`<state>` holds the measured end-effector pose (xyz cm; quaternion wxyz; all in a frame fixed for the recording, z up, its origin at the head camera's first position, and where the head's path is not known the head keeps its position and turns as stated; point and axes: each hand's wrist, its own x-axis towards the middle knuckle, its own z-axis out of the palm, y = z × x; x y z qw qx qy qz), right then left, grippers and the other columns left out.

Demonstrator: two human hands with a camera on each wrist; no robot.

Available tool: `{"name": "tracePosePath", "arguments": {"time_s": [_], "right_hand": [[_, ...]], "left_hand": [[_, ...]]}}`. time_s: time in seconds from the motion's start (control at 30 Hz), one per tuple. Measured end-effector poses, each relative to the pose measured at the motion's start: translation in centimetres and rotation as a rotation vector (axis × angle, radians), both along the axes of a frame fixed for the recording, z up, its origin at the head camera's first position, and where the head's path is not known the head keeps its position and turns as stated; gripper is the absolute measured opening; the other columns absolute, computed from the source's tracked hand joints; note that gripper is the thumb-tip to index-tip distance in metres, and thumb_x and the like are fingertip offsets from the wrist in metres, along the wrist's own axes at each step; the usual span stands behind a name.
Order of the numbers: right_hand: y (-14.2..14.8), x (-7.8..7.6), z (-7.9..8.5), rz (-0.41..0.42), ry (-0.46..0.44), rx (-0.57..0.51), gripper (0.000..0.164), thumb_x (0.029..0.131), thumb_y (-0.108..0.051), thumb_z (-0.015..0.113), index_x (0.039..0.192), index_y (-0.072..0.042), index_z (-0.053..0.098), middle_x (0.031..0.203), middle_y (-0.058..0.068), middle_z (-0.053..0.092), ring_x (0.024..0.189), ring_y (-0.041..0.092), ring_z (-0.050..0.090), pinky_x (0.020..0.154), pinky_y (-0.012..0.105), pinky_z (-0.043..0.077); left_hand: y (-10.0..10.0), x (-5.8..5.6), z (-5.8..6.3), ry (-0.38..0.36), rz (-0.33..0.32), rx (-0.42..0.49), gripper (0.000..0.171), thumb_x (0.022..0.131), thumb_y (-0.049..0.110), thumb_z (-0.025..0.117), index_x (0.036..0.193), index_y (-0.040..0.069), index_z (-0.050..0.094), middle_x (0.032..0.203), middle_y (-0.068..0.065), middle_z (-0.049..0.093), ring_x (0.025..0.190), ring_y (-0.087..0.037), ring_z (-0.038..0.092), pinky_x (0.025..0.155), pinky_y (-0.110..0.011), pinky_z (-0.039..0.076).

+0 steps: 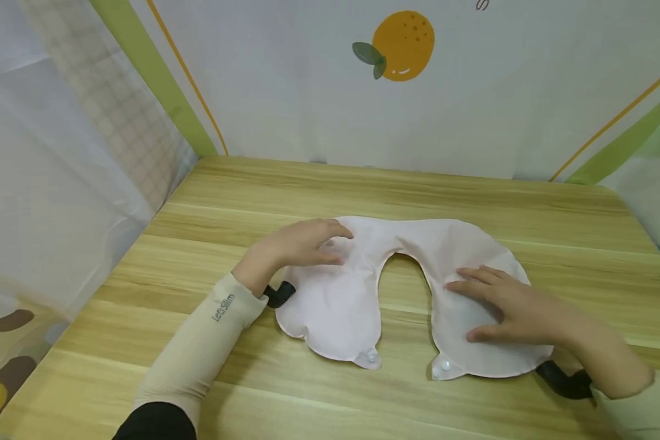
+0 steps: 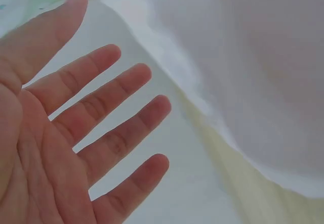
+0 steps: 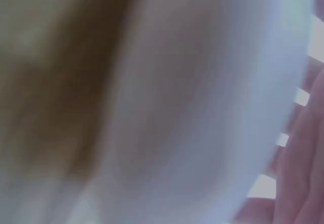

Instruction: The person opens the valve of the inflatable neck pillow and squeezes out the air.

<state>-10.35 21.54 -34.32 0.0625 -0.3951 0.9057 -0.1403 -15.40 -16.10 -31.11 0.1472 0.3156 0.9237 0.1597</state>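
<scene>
A pale pink U-shaped neck pillow [image 1: 341,311], puffed up, lies on the wooden table with its opening toward the person. Each of its two ends carries a tab with a round snap button [image 1: 445,365]. Over the upper part of the left lobe is my left hand [image 1: 299,243], its fingers extended; the left wrist view shows them straight and spread beside the pillow's pale edge. On the right lobe lies my right hand [image 1: 519,310] with spread fingers. The right wrist view is blurred, and the pillow [image 3: 202,97] hides most of that hand.
The wood-grain table [image 1: 225,201] extends around the pillow. Behind it hangs a white cloth [image 1: 286,79] printed with an orange fruit, and another pale curtain [image 1: 44,153] hangs at the left. Black wrist-camera mounts [image 1: 563,380] stick out beside both wrists.
</scene>
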Motion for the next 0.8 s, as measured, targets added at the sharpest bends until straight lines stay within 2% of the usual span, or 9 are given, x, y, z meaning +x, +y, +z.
{"name": "tracePosePath", "arguments": {"time_s": [0.13,0.2,0.27,0.33,0.57,0.8], "right_hand": [[0.7,-0.2,0.9,-0.041,-0.001,-0.057,0.071,0.072,-0.052,0.071,0.134,-0.027,0.047,0.138,0.007,0.044,0.128,0.027,0.036,0.101,0.03,0.03],[1.4,-0.2,1.4,-0.064,-0.018,-0.101,0.071,0.074,-0.045,0.073,0.136,-0.027,0.044,0.14,0.008,0.042,0.133,0.017,0.031,0.103,0.016,0.022],[1.9,-0.3,1.8,-0.073,-0.031,-0.145,0.071,0.075,-0.036,0.075,0.137,-0.026,0.042,0.14,0.009,0.041,0.135,0.005,0.024,0.099,0.003,0.013],[2.2,-0.3,2.1,-0.07,-0.031,-0.172,0.072,0.075,-0.03,0.075,0.138,-0.025,0.042,0.14,0.01,0.042,0.133,-0.007,0.018,0.095,-0.002,0.009],[2.1,-0.4,2.1,-0.046,-0.002,-0.172,0.067,0.073,-0.033,0.076,0.133,-0.024,0.047,0.134,0.002,0.049,0.125,-0.014,0.025,0.094,-0.004,0.013],[1.8,-0.2,1.8,-0.05,-0.043,-0.167,0.064,0.074,-0.037,0.075,0.132,-0.026,0.049,0.133,0.0,0.051,0.12,-0.018,0.028,0.09,-0.004,0.017]], "left_hand": [[0.9,1.1,0.9,0.016,-0.026,0.02,0.048,0.089,0.034,0.06,0.132,0.013,0.05,0.135,0.003,0.049,0.126,-0.013,0.043,0.106,-0.03,0.034],[1.6,1.6,1.1,0.022,-0.038,0.033,0.048,0.09,0.035,0.059,0.132,0.014,0.05,0.135,0.004,0.049,0.127,-0.011,0.042,0.107,-0.028,0.033],[2.3,2.0,1.1,0.03,-0.051,0.042,0.048,0.09,0.036,0.058,0.132,0.015,0.05,0.134,0.006,0.05,0.126,-0.01,0.043,0.106,-0.026,0.033],[3.2,2.4,1.2,0.041,-0.067,0.047,0.048,0.09,0.037,0.058,0.132,0.015,0.05,0.133,0.006,0.05,0.125,-0.008,0.044,0.105,-0.024,0.034],[6.7,2.6,1.2,0.09,-0.145,0.04,0.047,0.089,0.037,0.06,0.131,0.018,0.052,0.128,0.008,0.055,0.12,-0.006,0.048,0.102,-0.021,0.036],[10.1,2.6,1.1,0.12,-0.231,0.011,0.044,0.088,0.04,0.059,0.128,0.021,0.053,0.127,0.011,0.054,0.12,-0.004,0.046,0.102,-0.018,0.034]]}}
